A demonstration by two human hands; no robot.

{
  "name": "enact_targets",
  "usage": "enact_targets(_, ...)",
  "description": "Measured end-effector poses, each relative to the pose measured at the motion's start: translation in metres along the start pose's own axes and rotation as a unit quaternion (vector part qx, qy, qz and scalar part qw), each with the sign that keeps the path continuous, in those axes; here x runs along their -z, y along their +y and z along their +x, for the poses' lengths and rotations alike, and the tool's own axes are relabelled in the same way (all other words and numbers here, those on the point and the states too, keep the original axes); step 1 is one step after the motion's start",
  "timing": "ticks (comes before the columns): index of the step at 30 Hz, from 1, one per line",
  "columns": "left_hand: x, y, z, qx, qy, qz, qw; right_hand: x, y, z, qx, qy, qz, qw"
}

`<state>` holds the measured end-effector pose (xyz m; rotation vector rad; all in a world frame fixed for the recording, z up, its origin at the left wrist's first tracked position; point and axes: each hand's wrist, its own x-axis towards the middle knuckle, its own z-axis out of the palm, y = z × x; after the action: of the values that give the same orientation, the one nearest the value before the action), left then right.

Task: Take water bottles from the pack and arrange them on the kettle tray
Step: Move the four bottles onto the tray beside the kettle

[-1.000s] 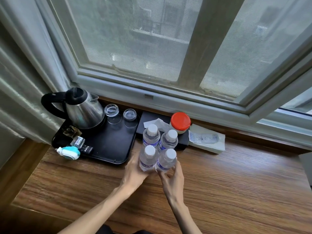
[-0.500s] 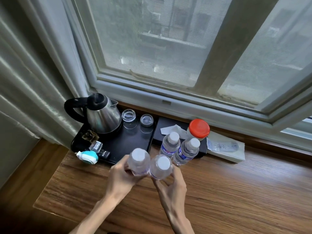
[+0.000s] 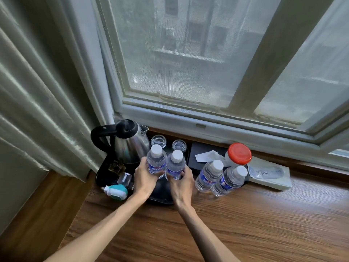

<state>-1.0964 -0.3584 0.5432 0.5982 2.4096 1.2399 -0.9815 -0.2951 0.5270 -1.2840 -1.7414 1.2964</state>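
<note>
A curtain [image 3: 37, 87] hangs at the far left, beside the window [image 3: 188, 63]. Below it, a black tray [image 3: 103, 174] sits at the left end of the wooden sill [image 3: 245, 224]. On the tray's back left stands a steel kettle [image 3: 130, 146] with a black handle, and behind the bottles two glasses [image 3: 158, 141] stand side by side by the window frame. At the tray's front left lie a few small items, among them a white and teal plug-in device [image 3: 117, 191] that overhangs the edge. The left hand [image 3: 144, 178] is wrapped around the left bottle [image 3: 156, 161], fingers curled about its labelled body, holding it upright over the tray just in front of the kettle. The right hand [image 3: 182, 183] grips the second bottle [image 3: 175, 164] the same way, thumb and fingers closed around its lower half; the two bottles touch side by side. Whether their bases rest on the tray or hang just above it cannot be told, as the hands hide them. To the right, off the tray, two more bottles [image 3: 209, 174] stand on the sill, touching each other and leaning in this wide view. Behind them is a black box [image 3: 198, 154] with a tissue [image 3: 207, 156] on it, and a jar with a red lid [image 3: 239, 153]. A flat wrapped packet [image 3: 268, 173] lies furthest right.
</note>
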Motion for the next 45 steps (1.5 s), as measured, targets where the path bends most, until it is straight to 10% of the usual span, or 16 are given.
enact_targets(14, -0.029, 0.009, 0.031, 0.005, 0.04, 0.0, 0.999, -0.035, 0.008, 0.037, -0.032, 0.061, -0.038, 0.997)
enact_targets(22, -0.023, -0.014, -0.006, 0.084, -0.027, -0.143, 0.986, -0.001, 0.003, 0.003, -0.082, -0.046, 0.035, 0.995)
enact_targets(32, -0.08, 0.017, -0.087, -0.079, -0.22, -0.035, 0.972, 0.125, 0.054, -0.056, -0.16, 0.182, -0.026, 0.97)
enact_targets(45, -0.11, 0.057, -0.069, -0.098, -0.185, -0.054, 0.976, 0.14, 0.056, -0.001, -0.08, 0.123, -0.006, 0.989)
